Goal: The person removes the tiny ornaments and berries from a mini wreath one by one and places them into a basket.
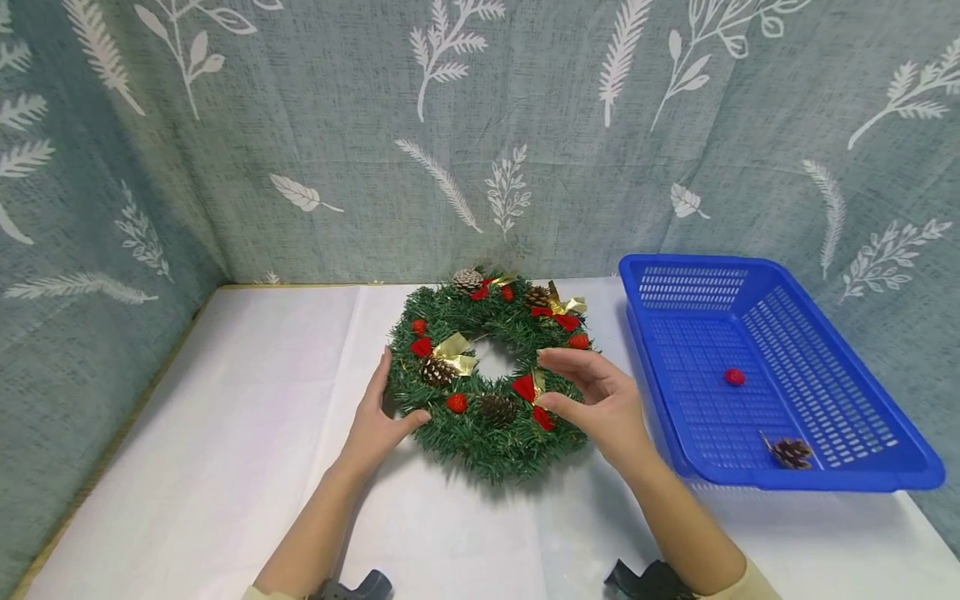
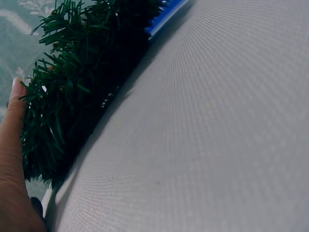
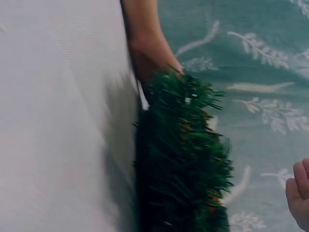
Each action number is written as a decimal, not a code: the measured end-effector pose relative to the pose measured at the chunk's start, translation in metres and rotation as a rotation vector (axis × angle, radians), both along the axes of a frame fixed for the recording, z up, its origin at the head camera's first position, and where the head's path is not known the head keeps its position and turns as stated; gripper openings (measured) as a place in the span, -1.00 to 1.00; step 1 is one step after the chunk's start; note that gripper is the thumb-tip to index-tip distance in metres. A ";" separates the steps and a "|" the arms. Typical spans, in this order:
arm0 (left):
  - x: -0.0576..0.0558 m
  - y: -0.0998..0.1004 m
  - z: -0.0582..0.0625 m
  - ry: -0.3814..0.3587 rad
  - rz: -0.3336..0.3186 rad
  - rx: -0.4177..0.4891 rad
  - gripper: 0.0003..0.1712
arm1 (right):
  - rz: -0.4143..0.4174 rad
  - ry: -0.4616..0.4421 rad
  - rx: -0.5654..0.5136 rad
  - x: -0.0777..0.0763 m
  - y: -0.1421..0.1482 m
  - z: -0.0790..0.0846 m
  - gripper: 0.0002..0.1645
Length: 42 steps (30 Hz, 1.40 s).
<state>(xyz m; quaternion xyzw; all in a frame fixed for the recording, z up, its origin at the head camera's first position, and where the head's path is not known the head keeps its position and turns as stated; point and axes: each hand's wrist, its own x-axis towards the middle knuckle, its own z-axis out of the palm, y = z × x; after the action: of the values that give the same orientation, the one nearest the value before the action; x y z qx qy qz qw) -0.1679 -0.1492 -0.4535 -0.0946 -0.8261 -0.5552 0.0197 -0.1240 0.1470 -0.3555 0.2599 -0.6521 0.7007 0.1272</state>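
Note:
A green artificial wreath lies flat on the white-covered table, dressed with pine cones, red berries and red-and-gold bows. My left hand holds its left side, thumb over the front edge and fingers along the outer rim. In the left wrist view, the thumb lies against the green needles. Above the wreath's right side hovers my right hand, thumb and fingers spread apart near a bow, with nothing between them. Only some fingertips of it show in the right wrist view.
To the right stands a blue plastic basket, close to my right forearm. Inside it lie a red berry and a pine cone. A green curtain with white leaf prints hangs behind the white table.

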 end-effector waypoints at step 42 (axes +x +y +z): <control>-0.001 0.001 0.000 -0.010 -0.006 -0.012 0.29 | -0.057 -0.044 0.717 -0.016 -0.034 -0.050 -0.24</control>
<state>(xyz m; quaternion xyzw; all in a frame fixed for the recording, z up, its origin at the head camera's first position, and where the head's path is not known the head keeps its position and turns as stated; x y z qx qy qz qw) -0.1687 -0.1483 -0.4534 -0.0944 -0.8292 -0.5508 0.0132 -0.1396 0.1133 -0.4060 0.2548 -0.8659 0.4291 0.0334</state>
